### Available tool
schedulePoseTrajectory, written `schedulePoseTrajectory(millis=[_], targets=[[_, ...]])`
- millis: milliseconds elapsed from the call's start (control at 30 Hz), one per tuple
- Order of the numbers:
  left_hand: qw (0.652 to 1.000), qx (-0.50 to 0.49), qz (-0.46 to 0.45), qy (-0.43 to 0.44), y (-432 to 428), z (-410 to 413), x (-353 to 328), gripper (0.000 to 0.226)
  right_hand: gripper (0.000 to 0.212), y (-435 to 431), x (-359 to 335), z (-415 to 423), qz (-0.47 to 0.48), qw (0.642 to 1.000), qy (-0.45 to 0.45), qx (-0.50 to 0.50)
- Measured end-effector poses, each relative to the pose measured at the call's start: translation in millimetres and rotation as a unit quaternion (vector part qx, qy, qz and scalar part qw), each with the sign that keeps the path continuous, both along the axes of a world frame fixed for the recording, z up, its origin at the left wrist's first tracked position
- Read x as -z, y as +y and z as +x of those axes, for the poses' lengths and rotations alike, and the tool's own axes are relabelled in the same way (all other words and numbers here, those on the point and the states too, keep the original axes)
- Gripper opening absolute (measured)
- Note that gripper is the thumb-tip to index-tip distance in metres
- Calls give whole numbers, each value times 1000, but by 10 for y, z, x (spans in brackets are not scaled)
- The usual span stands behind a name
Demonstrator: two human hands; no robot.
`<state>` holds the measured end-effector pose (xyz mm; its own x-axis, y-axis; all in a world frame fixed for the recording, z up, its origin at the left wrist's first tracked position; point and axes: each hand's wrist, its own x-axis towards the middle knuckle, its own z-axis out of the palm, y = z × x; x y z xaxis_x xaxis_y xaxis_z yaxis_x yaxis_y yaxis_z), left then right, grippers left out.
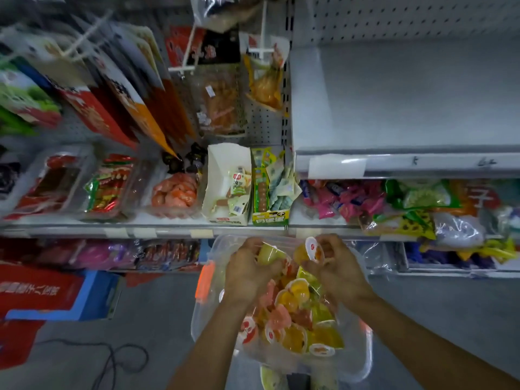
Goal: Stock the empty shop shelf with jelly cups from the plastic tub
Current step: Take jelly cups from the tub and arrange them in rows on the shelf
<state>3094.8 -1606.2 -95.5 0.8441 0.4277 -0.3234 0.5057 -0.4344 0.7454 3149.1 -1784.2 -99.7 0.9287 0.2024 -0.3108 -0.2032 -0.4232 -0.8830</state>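
**Two picked up, a heap in the plastic tub (pixel 361 358)**

The jelly cups (pixel 292 319), orange, pink and yellow, lie piled in the clear tub, which has an orange latch (pixel 204 280) on its left wall. Just above the pile, the left hand (pixel 247 273) curls its fingers round a pale yellow-green cup (pixel 268 253). The right hand (pixel 339 267) pinches an orange cup (pixel 309 250) with a white lid between thumb and fingertips. The empty shelf (pixel 408 94), white, lies up and to the right, well apart from both hands. Below it sit pink and green sweet bags (pixel 365 201). To the left are snack trays (pixel 109 187) and two open cartons (pixel 228 187). A black cable (pixel 123 358) lies on the grey floor.
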Motion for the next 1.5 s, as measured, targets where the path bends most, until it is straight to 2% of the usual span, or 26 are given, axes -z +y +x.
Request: schedulePoseTrajectory(millis=[67, 200, 467, 600, 700, 833, 967, 1100, 1267, 1500], targets=[[999, -7, -24, -36, 15, -55, -287, 52, 45, 34, -343, 13, 19, 999, -35, -33], [993, -5, -49, -108, 88, -134, -819, 42, 47, 107, -982, 28, 31, 991, -101, -84], [975, 55, 19, -216, 280, -27, -1852, 36, 38, 69, -2062, 30, 51, 964, -227, -127], [960, 56, 34, -271, 256, 89, -2367, 36, 32, 53, -2642, 100, 35, 940, -322, -109], [944, 44, 42, -325, 200, 211, -2812, 40, 31, 34, -3043, 228, 59, 923, -371, -88], [924, 44, 50, -377, 126, 407, -3371, 33, 27, -30, -3592, 458, 91, 900, -423, -60], [912, 50, 48, -404, 44, 640, -3772, 32, 26, -110, -4043, 808, 96, 896, -433, -22], [908, 50, 59, -411, -27, 906, -4043, 32, 30, -149, -4309, 1246, 45, 910, -411, -13], [903, 35, 89, -419, -98, 1217, -4197, 37, 31, -95, -4304, 1695, 8, 924, -381, -27], [906, 29, 96, -410, -132, 1364, -4209, 37, 35, -103, -4252, 1990, -41, 923, -380, -39]])
